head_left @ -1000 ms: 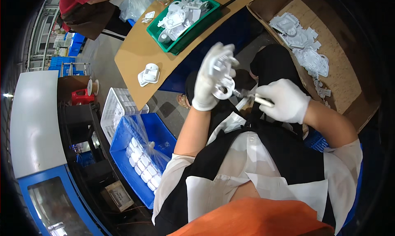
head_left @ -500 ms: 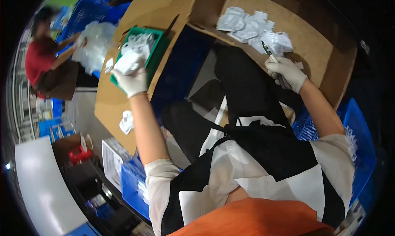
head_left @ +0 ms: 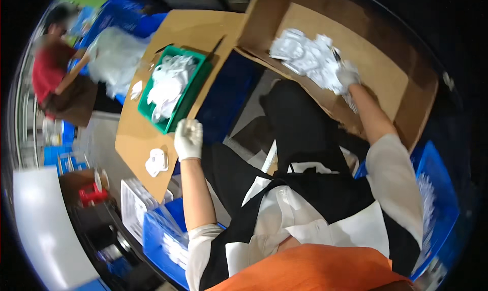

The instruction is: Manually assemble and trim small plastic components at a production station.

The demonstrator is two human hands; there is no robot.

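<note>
My left hand [head_left: 188, 139], in a white glove, hangs beside the near end of a green bin [head_left: 175, 123]. Its fingers are loosely curled and apart, with nothing visible in them. White plastic parts [head_left: 168, 88] fill the bin. On the right, my gloved right hand [head_left: 348, 74] reaches into a cardboard box [head_left: 401, 77], down at a pile of flat white parts [head_left: 302, 52]. A slim, dark, pen-like tool [head_left: 335, 54] sticks out of its closed fingers. Whether those fingers also touch a part is hidden.
The bin stands on a brown tabletop [head_left: 134, 133], along with a loose white part [head_left: 156, 162], another small white piece [head_left: 136, 90] and a dark thin tool [head_left: 217, 45]. Blue crates [head_left: 168, 255] flank me. A person in red [head_left: 56, 67] handles a clear plastic bag [head_left: 114, 57] at far left.
The white parts my left hand held over the green bin now lie in it, and that hand has drawn back toward me. My right hand has moved forward onto the pile, still with the tool.
</note>
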